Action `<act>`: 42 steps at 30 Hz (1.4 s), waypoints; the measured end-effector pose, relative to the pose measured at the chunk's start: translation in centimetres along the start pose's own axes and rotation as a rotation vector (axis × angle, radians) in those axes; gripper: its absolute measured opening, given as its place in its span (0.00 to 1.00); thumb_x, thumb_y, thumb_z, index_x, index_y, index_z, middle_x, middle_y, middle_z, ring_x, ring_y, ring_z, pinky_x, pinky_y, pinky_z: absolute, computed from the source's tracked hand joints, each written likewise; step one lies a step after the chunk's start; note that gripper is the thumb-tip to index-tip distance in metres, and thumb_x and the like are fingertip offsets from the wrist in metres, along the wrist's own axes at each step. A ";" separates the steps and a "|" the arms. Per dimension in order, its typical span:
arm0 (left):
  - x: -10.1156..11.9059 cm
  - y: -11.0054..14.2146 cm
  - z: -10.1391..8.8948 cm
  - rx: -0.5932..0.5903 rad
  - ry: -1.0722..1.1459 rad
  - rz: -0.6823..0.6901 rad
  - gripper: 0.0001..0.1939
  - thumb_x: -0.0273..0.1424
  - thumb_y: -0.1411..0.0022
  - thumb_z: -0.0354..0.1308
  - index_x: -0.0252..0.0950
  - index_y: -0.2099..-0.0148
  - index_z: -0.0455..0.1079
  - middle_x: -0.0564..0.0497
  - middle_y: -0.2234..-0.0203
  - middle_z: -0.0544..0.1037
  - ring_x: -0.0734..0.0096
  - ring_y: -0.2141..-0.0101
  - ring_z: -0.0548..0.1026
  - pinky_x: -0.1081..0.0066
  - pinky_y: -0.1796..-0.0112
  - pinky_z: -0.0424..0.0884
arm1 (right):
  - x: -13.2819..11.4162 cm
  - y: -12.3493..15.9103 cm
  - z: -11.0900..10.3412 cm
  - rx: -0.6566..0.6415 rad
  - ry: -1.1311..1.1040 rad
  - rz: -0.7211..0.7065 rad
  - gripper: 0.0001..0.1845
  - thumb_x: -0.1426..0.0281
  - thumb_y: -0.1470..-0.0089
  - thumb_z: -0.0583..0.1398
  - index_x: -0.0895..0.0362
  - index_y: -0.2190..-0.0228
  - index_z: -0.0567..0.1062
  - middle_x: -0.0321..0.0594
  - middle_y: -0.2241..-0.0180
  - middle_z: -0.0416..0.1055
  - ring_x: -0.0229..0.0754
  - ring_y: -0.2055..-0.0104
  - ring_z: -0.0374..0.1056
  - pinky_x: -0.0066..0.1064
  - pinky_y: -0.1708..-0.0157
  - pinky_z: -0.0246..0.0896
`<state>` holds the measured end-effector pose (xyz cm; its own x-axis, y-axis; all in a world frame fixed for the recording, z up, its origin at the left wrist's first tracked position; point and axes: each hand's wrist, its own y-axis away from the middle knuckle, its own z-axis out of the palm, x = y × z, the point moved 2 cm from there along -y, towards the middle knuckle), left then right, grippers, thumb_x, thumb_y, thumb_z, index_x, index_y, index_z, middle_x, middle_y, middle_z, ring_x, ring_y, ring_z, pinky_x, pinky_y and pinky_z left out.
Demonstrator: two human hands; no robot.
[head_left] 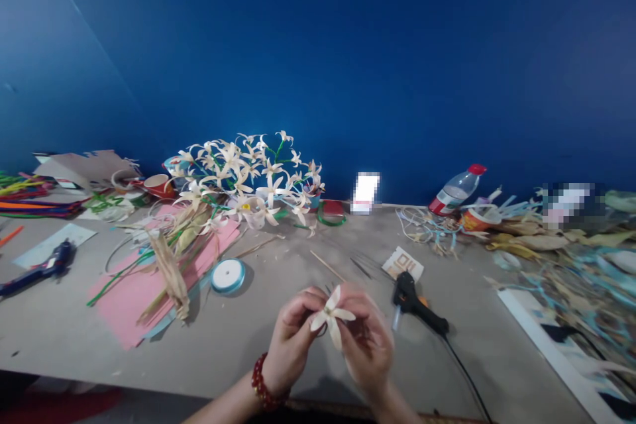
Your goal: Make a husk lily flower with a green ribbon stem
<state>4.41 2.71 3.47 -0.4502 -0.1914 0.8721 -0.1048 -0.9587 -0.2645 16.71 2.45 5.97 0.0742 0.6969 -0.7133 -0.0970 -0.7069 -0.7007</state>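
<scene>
A cream artificial flower (334,317) with several narrow petals is held between my two hands, low in the middle of the view. Fingers of my left hand (294,331), with a red bead bracelet (265,381) at the wrist, close on its left side. My right hand (368,338) grips it from the right, slightly blurred. The flower's underside is hidden by my fingers. Right of my hands lies a black glue gun (420,305), its cord running toward the front edge. A roll of light blue ribbon (228,276) rests to the left.
Many finished-looking cream flowers (248,165) on green stems stand at the back. Pink paper (119,311) lies under dried husks (171,271). A blue glue gun (50,268) is far left. A bottle (454,191), tangled strands and a white power strip (541,351) occupy the right.
</scene>
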 end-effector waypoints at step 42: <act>-1.5 0.0 -0.3 -0.049 0.248 -0.148 0.10 0.34 0.40 0.63 0.34 0.70 0.70 0.54 0.74 0.68 0.73 0.70 0.64 0.73 0.66 0.60 | 0.9 0.1 -0.2 -0.060 -0.135 0.137 0.08 0.77 0.45 0.62 0.52 0.66 0.75 0.39 0.66 0.71 0.41 0.61 0.67 0.31 0.61 0.65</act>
<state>4.87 3.07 2.04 -0.6296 0.0127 0.7768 -0.2251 -0.9600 -0.1668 16.97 2.94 5.29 -0.0694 0.6011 -0.7962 -0.0372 -0.7991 -0.6000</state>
